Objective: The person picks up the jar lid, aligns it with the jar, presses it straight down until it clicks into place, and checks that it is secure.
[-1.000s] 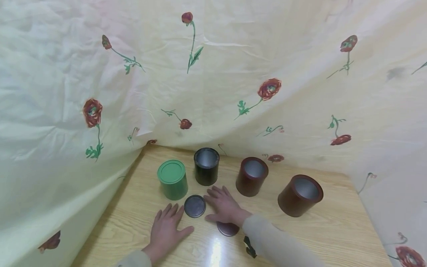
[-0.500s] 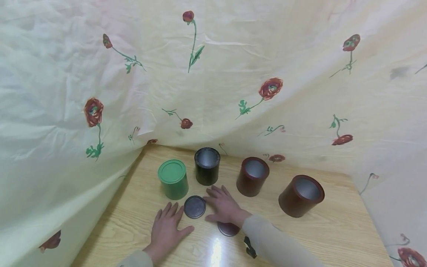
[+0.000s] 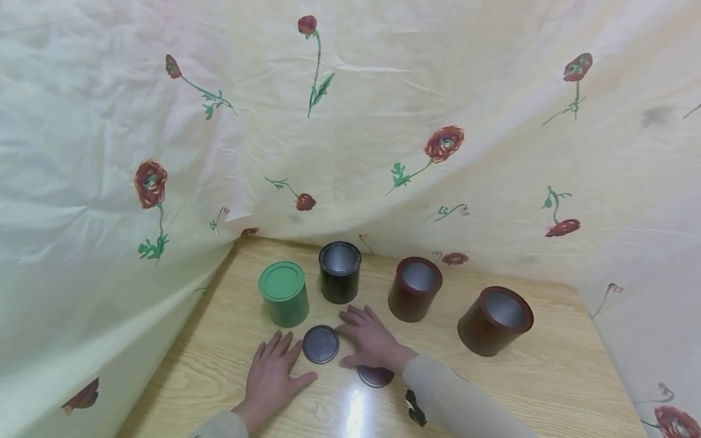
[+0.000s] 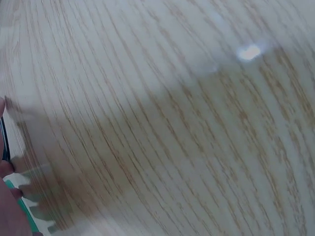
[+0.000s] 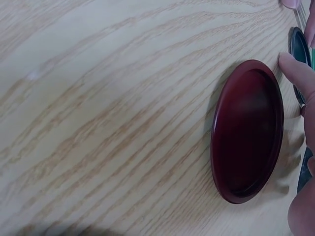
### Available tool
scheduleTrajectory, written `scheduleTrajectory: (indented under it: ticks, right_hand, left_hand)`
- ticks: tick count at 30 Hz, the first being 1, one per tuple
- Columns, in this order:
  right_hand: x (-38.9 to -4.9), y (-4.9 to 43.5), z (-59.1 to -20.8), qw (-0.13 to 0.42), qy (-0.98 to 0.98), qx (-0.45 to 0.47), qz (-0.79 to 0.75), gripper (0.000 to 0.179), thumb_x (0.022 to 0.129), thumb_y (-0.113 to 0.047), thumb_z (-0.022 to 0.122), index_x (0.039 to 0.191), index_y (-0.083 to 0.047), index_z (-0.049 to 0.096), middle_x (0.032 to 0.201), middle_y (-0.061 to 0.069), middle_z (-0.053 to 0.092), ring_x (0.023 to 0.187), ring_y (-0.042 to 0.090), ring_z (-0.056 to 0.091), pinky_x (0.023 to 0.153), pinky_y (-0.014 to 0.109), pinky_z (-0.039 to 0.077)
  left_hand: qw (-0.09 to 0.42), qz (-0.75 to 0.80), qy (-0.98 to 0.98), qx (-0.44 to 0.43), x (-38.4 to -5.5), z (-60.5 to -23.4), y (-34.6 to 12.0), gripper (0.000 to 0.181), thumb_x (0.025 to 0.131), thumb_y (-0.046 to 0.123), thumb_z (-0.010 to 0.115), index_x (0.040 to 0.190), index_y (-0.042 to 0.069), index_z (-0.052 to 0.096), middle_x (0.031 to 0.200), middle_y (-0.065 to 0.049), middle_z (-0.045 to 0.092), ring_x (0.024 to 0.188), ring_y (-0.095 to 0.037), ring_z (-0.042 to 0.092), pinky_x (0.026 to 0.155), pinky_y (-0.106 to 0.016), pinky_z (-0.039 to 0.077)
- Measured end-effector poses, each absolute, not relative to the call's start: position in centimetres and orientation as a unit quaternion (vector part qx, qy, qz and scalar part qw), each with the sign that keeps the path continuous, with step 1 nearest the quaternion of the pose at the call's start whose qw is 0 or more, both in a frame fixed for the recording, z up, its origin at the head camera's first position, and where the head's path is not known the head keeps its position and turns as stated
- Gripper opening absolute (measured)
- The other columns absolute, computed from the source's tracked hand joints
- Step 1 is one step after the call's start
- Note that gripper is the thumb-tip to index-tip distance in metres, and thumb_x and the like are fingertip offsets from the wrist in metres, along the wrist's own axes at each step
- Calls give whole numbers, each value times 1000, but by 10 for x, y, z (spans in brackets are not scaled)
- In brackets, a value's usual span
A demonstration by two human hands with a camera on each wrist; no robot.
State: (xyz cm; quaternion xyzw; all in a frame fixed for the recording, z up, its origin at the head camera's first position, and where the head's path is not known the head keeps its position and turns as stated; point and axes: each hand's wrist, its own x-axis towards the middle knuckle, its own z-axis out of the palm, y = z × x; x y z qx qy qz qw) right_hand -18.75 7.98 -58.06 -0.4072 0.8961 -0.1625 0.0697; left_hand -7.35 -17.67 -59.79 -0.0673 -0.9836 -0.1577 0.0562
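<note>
A round black lid (image 3: 320,344) lies flat on the wooden table between the two hands. My left hand (image 3: 274,380) rests palm down with spread fingers, its index fingertip right at the lid's left edge. On the other side, my right hand (image 3: 372,342) is also palm down, fingers spread, the fingertips close by the lid's right edge. Its wrist partly covers a dark red lid (image 3: 375,378) in the head view; the right wrist view shows this red lid (image 5: 248,132) whole, beside the thumb. In the left wrist view only fingertips (image 4: 6,169) show at the left edge.
A green can (image 3: 287,307) with its lid on stands behind the left hand. Next to it is an open black can (image 3: 339,285). Two open dark red cans, a nearer-centre can (image 3: 408,302) and a far-right can (image 3: 484,334), stand rightward. A flowered cloth (image 3: 356,140) hangs behind.
The black lid has shifted slightly toward me, between the hands. My right hand has moved a little toward me and to the right; the left hand has hardly moved.
</note>
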Motion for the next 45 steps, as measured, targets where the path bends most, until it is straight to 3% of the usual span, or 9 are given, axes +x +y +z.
scheduleTrajectory:
  ticks: [26, 38, 45]
  right_hand:
    - [-181, 74, -578, 76, 875, -432, -206, 61, 81, -35, 94, 133, -9, 75, 159, 20, 52, 154, 47, 37, 124, 72, 26]
    - [-172, 68, -582, 80, 875, -419, -231, 68, 79, -34, 96, 135, -2, 72, 161, 18, 51, 155, 42, 38, 127, 67, 25]
    - [-169, 66, -584, 80, 879, -415, -219, 72, 78, -37, 97, 135, -3, 70, 163, 14, 50, 156, 37, 37, 129, 64, 23]
  left_hand:
    - [85, -161, -978, -99, -79, -608, -177, 76, 84, 67, 80, 135, 11, 75, 148, -18, 64, 145, -45, 51, 116, -68, 41]
    - [151, -178, -963, -137, -80, -614, -176, 72, 76, 61, 88, 123, 7, 80, 141, -18, 69, 137, -43, 59, 112, -63, 48]
    - [116, -202, -964, -129, -79, -609, -174, 75, 79, 60, 87, 130, 6, 77, 147, -17, 65, 143, -42, 54, 120, -64, 40]
